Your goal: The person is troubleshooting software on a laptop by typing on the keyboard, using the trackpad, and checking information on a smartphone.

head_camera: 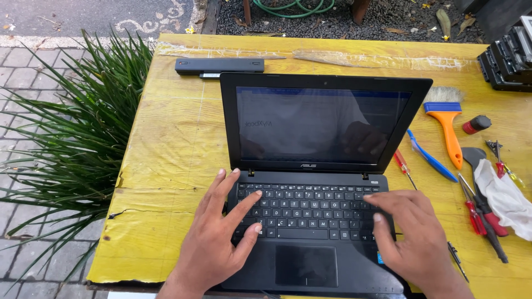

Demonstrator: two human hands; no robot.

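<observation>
Small black plastic laptop (316,182) sits open mid-counter (166,144), long axis left-right, keyboard directly under both hands: left hand (219,232) fingers spread on the laptop's left keys, right hand (415,232) fingers loosely together on its right keys, both equally near, neither gripping.

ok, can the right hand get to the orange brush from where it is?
Probably yes. The right hand rests on the laptop's right side; the brush lies flat beyond it, with only low screwdrivers between.
</observation>
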